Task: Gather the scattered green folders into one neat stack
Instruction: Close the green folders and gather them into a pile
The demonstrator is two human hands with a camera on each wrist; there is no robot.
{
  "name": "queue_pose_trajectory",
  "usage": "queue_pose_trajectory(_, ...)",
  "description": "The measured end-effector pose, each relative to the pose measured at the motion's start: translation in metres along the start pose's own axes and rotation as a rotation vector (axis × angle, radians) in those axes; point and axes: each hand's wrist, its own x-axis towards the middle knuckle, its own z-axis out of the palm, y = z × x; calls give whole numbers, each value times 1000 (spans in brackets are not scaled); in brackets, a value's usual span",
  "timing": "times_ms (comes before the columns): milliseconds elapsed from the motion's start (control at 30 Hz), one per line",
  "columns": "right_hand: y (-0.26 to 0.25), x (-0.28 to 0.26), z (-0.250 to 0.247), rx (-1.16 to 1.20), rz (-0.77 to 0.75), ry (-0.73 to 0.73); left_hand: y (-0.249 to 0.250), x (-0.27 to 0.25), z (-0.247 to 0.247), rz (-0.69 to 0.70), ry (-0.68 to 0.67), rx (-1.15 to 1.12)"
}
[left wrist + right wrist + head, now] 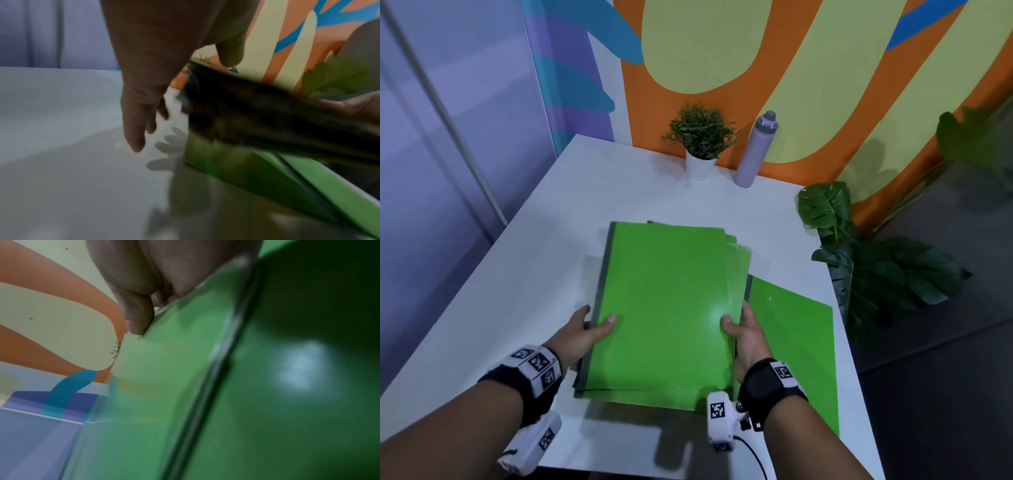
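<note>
A stack of green folders [664, 308] with grey spines lies mid-table, its sheets fanned slightly at the far right. My left hand [597, 320] holds its left spine edge, thumb on top and fingers [135, 129] reaching down beside the edge. My right hand [736, 320] pinches the right edge, with the thumb [137, 319] on the top folder. In the left wrist view the stack [236, 165] looks raised off the table. One more green folder [794, 346] lies flat to the right, partly under the stack, and shows as darker green [298, 402] in the right wrist view.
The white table [544, 260] has its right edge just past the single folder. A small potted plant [700, 147] and a lilac bottle [755, 150] stand at the back by the painted wall. Large leafy plants [876, 274] stand off the right side.
</note>
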Motion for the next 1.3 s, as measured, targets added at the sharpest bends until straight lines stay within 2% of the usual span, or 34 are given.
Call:
queue_pose_trajectory(133, -1, 3, 7, -203, -98, -65, 2, 1, 3, 81, 83, -129)
queue_pose_trajectory(233, 7, 5, -5, -631, -134, -77, -2, 3, -1, 117, 182, -134)
queue_pose_trajectory(333, 27, 4, -25, -1226, -46, -117, -6, 7, -10, 126, 273, -106)
queue_pose_trajectory(433, 49, -1, -34, -1486, 50, -162, -10, 11, -17, 73, 334, -141)
queue_pose_trajectory(533, 67, -3, -40, -1564, 34, -141, -19, 13, -22, -6, 313, -238)
queue_pose_trajectory(733, 65, -4, -43, -1632, 37, -246, -41, 27, -34, -118, 351, -340)
queue_pose_trajectory(867, 59, -4, -41, -1664, -13, -263, -93, 82, -49, -136, 372, -367)
queue_pose_trajectory(900, 55, -2, -39, -1646, -30, -249, -96, 89, -51, -153, 383, -358)
queue_pose_trajectory(1000, 36, 2, -39, -1613, -55, -117, -59, 52, -44, -186, 375, -274)
queue_pose_trajectory(1067, 33, 5, -43, -1633, -42, -55, -54, 43, -39, -208, 365, -255)
queue_pose_trajectory(1167, 40, 8, -46, -1620, -34, -6, -59, 44, -35, -224, 364, -244)
queue_pose_trajectory(1300, 40, 16, -46, -1605, 76, 2, -65, 45, -32, -232, 373, -223)
